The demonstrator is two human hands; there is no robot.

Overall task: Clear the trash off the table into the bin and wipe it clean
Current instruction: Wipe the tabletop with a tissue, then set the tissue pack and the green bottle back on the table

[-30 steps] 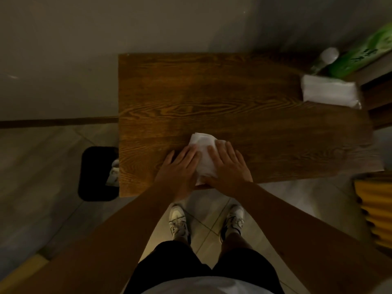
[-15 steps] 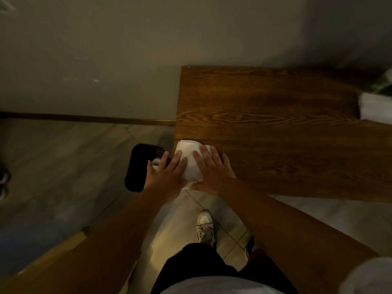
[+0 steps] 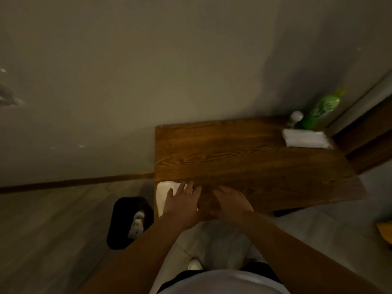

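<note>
Wipe step in hand. Left hand grip wide, flat fingers pressing white wipe cloth at table near-left corner. Right hand just beside, holding nothing. Bin below-left of grip, trash inside. Next, likely: sweep cloth rightward across table.

Dim, warm light; motion blur, wide-angle distortion.
</note>
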